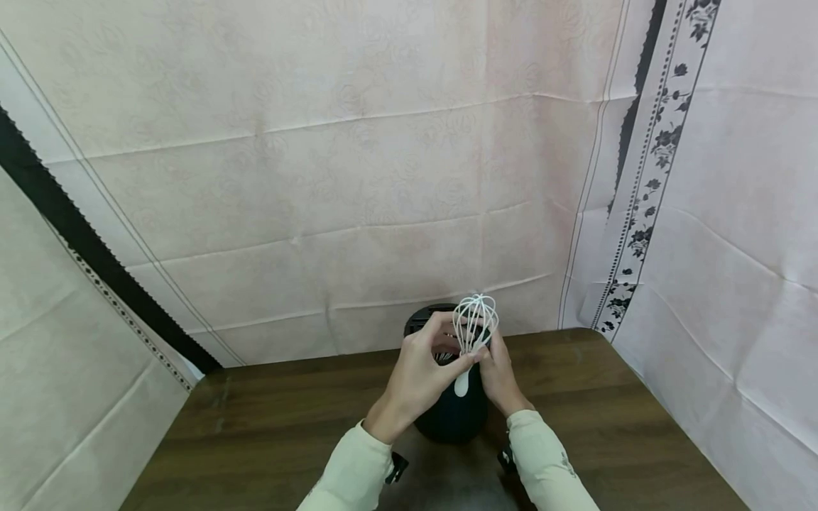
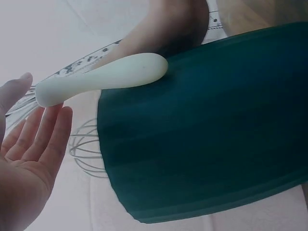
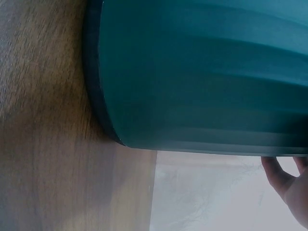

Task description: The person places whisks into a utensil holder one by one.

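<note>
My left hand (image 1: 422, 365) pinches a whisk (image 1: 476, 326) between thumb and fingers, with its wire loops up and its white handle (image 2: 103, 77) hanging down. The whisk is in front of a tall dark green container (image 2: 207, 125), whose handle end overlaps it in the left wrist view. Wire loops of a second whisk (image 2: 86, 149) show past the container's rim. My right hand (image 1: 501, 376) grips the container's right side near the top, close to the whisk handle. In the right wrist view, its fingers (image 3: 276, 173) rest at the container's edge; the rest is hidden.
The container stands on a brown wooden table (image 1: 287, 426), near its far edge. A dark slotted piece (image 1: 418, 321) shows at the container's top. Pale cloth (image 1: 319, 177) hangs behind the table, with more at both sides; a floral border (image 1: 645, 206) runs down the right.
</note>
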Demonstrator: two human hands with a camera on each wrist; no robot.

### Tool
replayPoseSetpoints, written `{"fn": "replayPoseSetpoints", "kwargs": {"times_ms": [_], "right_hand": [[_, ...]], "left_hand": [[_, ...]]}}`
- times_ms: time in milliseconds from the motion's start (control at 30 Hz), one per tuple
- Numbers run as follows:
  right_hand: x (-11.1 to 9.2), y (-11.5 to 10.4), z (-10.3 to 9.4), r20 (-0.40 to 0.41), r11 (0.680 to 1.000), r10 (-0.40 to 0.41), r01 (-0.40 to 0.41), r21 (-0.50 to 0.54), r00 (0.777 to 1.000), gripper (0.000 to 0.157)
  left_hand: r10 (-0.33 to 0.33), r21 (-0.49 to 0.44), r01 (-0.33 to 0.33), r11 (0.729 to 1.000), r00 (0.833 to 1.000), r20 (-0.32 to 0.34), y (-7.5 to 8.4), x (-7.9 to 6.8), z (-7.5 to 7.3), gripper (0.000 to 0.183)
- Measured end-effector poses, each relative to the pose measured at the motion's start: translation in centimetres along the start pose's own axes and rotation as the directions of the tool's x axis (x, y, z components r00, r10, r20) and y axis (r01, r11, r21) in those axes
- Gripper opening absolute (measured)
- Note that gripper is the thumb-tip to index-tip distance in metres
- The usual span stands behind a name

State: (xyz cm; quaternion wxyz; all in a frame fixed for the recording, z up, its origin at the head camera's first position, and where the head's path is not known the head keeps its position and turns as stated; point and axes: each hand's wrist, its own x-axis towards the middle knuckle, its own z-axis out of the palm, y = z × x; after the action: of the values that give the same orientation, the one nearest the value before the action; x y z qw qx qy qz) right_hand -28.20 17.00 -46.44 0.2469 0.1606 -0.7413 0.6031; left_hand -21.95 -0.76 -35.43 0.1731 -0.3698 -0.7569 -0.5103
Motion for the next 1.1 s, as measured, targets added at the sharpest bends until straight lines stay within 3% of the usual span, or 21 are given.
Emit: {"fn": "replayPoseSetpoints", "kwargs": {"times_ms": [133, 433, 567, 833, 1000, 1100], "right_hand": [[0.1, -0.2, 0.1, 0.013, 0.999, 0.029, -0.029, 0.016, 1.0, 0.053], [0.5, 0.2, 0.2, -0.002, 0.996, -0.085, 0.085, 0.014, 0.996, 0.027], [0.4, 0.3, 0.2, -0.011, 0.993, -0.113, 0.113, 0.016, 0.994, 0.033], [0.2, 0.4, 0.2, -0.012, 0.985, -0.171, 0.171, -0.007, 0.985, 0.068], [0.1, 0.4, 0.2, -0.011, 0.987, -0.161, 0.161, 0.004, 0.987, 0.05], [0.1, 0.6, 0.2, -0.008, 0.983, -0.181, 0.181, 0.004, 0.983, 0.049]], "left_hand": [[0.015, 0.004, -0.014, 1.0, 1.0, -0.015, -0.8, -0.8, 0.3, 0.048], [-0.003, -0.02, 0.002, 1.0, 0.997, -0.072, -2.2, -2.5, 1.2, 0.043], [-0.013, -0.021, 0.011, 1.0, 0.996, -0.093, -2.5, -3.1, 1.6, 0.045], [0.016, 0.068, -0.006, 0.998, 0.99, -0.14, -2.9, -4.3, 2.3, 0.064], [0.029, 0.146, -0.009, 0.989, 0.99, -0.138, -2.8, -4.5, 2.5, 0.056], [0.005, 0.16, 0.015, 0.987, 0.992, -0.126, -2.5, -4.8, 2.7, 0.053]]}}
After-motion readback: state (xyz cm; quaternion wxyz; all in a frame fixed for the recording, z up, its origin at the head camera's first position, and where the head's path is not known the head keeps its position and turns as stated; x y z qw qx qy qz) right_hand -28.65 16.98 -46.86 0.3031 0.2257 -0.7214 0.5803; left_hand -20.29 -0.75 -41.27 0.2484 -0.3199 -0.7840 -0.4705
